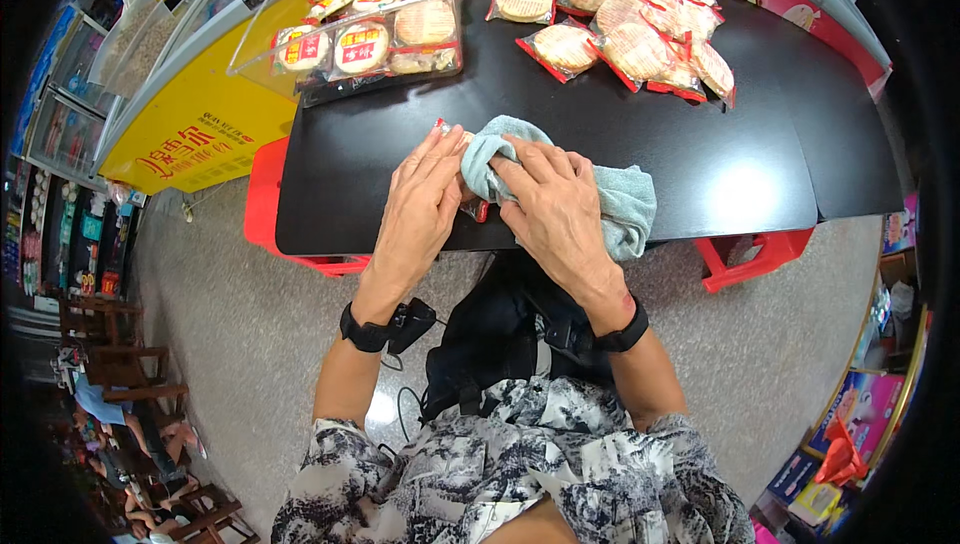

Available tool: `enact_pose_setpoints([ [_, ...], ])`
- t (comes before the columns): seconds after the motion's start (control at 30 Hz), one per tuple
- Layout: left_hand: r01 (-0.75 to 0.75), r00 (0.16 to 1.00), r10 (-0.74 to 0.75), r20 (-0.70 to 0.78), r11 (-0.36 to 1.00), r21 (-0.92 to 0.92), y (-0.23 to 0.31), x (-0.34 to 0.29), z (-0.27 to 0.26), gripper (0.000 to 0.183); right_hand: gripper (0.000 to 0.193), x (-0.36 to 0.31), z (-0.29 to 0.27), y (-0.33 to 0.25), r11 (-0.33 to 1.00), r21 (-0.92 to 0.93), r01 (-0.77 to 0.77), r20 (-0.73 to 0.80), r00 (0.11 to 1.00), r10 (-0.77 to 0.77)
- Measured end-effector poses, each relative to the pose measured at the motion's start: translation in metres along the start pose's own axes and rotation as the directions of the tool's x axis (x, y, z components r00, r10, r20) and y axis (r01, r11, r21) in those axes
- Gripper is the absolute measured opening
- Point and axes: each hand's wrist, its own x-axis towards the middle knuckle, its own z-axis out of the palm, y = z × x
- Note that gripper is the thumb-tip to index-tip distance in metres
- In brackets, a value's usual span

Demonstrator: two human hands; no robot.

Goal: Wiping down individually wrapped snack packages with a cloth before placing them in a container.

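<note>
Roughly crosswise lies the grey-green cloth (627,206), its right end nearer.

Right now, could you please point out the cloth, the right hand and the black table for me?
Cloth (627,206): head view, on its loose end.
Right hand (556,200): head view, on the back of it.
Black table (690,139): head view, on its bare top.

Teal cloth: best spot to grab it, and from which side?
Probably the loose end of the teal cloth, pinched by a raised fold, coming from the right and slightly above. That end trails free to the right of the right hand, near the front edge of the black table; the other end is bunched under the hand, leaving little room.
</note>
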Motion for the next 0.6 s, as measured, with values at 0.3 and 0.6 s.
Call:
enact_pose_setpoints([
  [0.3, -0.029, 0.997, 0.025, 0.074, 0.998, 0.047, 0.012, -0.003, -0.018, 0.041, 0.037, -0.009, -0.015, -0.004, 0.999, 0.033, 0.043, 0.031, 0.999, -0.044],
  [0.6, 0.023, 0.987, -0.053, 0.150, 0.980, 0.197, 0.017, 0.005, -0.018, 0.040, 0.032, -0.008, -0.017, 0.003, 0.990, 0.135, 0.046, 0.071, 0.996, -0.056],
])
